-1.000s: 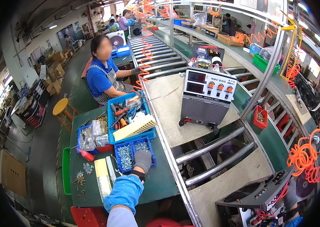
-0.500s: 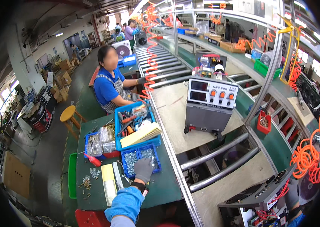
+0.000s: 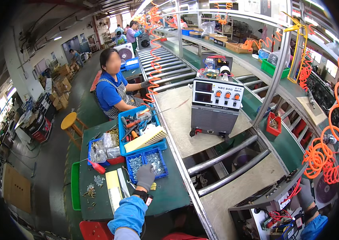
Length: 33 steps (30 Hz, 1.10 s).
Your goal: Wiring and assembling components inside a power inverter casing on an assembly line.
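Observation:
My left hand (image 3: 145, 176), in a grey glove and blue sleeve, is at the near edge of a blue divided tray (image 3: 165, 173) of small metal fasteners (image 3: 136, 163). Its fingers are bent together over the tray; whatever they hold is too small to make out. At the lower right, my right hand (image 3: 306, 195), also gloved, is against the side of an opened machine chassis (image 3: 262, 196) with red wires and a fan grille. Its fingertips are partly hidden there, so their grip is unclear.
A blue bin (image 3: 124, 150) of hand tools stands behind the tray. A red-handled screwdriver (image 3: 97, 167) and loose screws (image 3: 90, 191) lie left. A grey machine (image 3: 213, 116) stands on the roller conveyor (image 3: 223, 160). Orange coiled hoses (image 3: 317, 160) hang right. A co-worker (image 3: 111, 90) sits beyond the bin.
My left hand has drawn back slightly from the fasteners toward the tray's near edge. The view has shifted a little, and more of my right hand now shows beside the chassis.

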Tool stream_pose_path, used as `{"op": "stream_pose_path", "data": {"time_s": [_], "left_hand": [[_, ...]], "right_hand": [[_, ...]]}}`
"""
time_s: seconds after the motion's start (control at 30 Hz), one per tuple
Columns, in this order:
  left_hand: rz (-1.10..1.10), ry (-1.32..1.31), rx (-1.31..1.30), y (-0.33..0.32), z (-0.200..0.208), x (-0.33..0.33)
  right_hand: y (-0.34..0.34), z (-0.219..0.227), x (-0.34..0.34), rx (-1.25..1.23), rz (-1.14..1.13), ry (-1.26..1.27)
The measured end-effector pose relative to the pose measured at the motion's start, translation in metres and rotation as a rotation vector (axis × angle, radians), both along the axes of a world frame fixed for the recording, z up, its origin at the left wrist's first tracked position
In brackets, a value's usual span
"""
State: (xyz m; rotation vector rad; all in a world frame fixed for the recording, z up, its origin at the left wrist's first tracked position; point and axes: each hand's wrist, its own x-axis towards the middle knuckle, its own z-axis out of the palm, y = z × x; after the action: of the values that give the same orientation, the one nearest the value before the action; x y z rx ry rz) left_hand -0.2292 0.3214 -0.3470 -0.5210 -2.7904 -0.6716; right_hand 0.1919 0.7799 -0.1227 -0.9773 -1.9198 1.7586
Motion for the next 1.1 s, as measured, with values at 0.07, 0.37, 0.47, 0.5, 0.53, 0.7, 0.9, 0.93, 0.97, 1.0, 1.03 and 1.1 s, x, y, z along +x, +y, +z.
{"op": "stream_pose_path", "data": {"time_s": [0.07, 0.37, 0.47, 0.5, 0.53, 0.7, 0.9, 0.93, 0.97, 1.0, 1.03, 1.1], "left_hand": [[0.083, -0.045, 0.009, -0.01, 0.0, -0.006], [0.005, -0.151, -0.485, -0.031, -0.018, -0.053], [0.011, -0.453, -0.554, -0.038, -0.015, -0.067], [0.005, -0.426, -0.51, -0.04, -0.016, -0.068], [0.0, -0.399, -0.529, -0.041, -0.017, -0.071], [-0.026, -0.231, -0.533, -0.05, -0.026, -0.055], [0.002, -0.287, -0.586, -0.043, -0.009, -0.046], [0.045, -0.263, -0.54, -0.041, -0.006, -0.047], [0.074, -0.272, -0.499, -0.042, -0.004, -0.046], [0.077, -0.269, -0.495, -0.041, -0.004, -0.047], [0.11, -0.267, -0.434, -0.043, -0.005, -0.047], [0.123, -0.257, -0.344, -0.049, -0.01, -0.046]], "right_hand": [[0.002, -0.001, 0.003, 0.031, -0.011, -0.039], [0.023, -0.026, 0.014, 0.066, -0.07, 0.004], [0.022, -0.021, 0.014, 0.112, -0.066, -0.005], [0.019, -0.019, 0.013, 0.1, -0.081, -0.013], [0.017, -0.017, 0.012, 0.057, -0.095, -0.036], [0.013, -0.017, 0.008, 0.198, -0.06, -0.008], [0.016, -0.023, 0.009, 0.159, -0.127, 0.007], [0.016, -0.023, 0.01, 0.121, -0.131, 0.018], [0.016, -0.022, 0.01, 0.08, -0.133, 0.016], [0.015, -0.021, 0.01, 0.073, -0.126, 0.007], [0.014, -0.02, 0.01, 0.069, -0.125, -0.017], [0.011, -0.018, 0.007, 0.104, -0.148, -0.035]]}}
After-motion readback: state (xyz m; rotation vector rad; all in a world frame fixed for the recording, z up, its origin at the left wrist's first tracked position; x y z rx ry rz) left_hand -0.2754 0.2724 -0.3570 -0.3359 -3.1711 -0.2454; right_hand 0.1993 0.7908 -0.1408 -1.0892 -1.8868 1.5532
